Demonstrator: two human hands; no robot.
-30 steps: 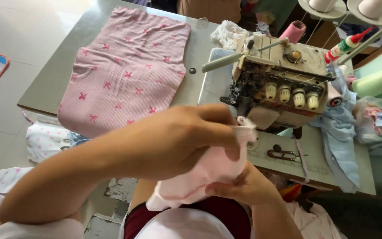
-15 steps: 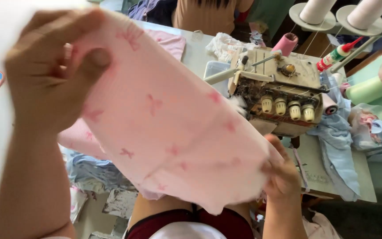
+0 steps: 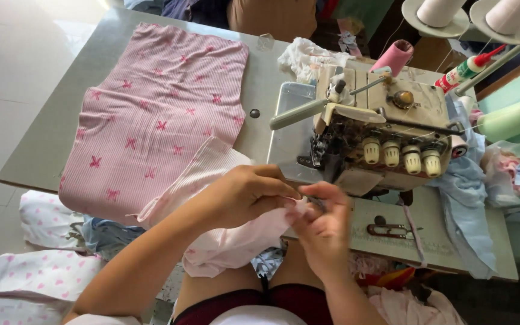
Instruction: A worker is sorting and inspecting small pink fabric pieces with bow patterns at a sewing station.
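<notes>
My left hand (image 3: 245,192) and my right hand (image 3: 323,225) both pinch the edge of a small pale pink fabric piece (image 3: 230,244) just in front of the sewing machine (image 3: 380,129). The fabric hangs down over my lap and spreads left onto the table. My fingertips meet near the machine's needle area, close to its front plate. A larger pink cloth with darker pink star prints (image 3: 157,117) lies flat on the grey table (image 3: 49,129) to the left.
Small snips (image 3: 389,229) lie on the table right of my hands. A pink thread cone (image 3: 394,57), a glue bottle (image 3: 467,69) and white thread cones (image 3: 437,12) stand behind the machine. Light blue cloth (image 3: 467,204) hangs at the right. Printed fabrics (image 3: 31,277) pile on the floor.
The pink piece was bunched in my hands, then raised and spread wide before the camera. Now it is lowered, with both hands pinching its edge by the machine.
</notes>
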